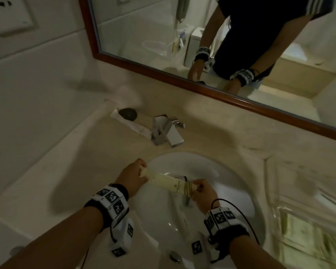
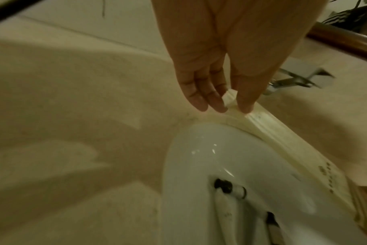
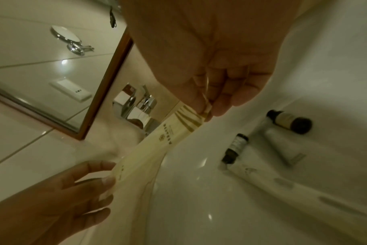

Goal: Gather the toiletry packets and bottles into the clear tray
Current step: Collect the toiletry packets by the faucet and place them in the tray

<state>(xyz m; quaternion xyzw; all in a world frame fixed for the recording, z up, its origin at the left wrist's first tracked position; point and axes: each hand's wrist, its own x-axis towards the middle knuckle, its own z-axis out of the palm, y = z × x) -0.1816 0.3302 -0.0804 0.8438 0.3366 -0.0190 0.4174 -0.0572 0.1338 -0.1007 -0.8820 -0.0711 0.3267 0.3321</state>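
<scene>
Both hands pinch one long, flat cream packet (image 1: 170,184) over the white glossy basin (image 1: 231,183): left hand (image 1: 131,176) at one end, right hand (image 1: 203,191) at its gold-striped end. Its print is unreadable. Two dark bottles (image 3: 289,121) and pale tubes (image 3: 283,147) lie in the basin's bottom.

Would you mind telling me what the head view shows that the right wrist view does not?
Only the head view shows the white packet under a dark round object left of the faucet. Only the right wrist view clearly shows two dark bottles and white tubes lying in the sink. Both show the left hand and right hand holding a cream packet by its ends.
</scene>
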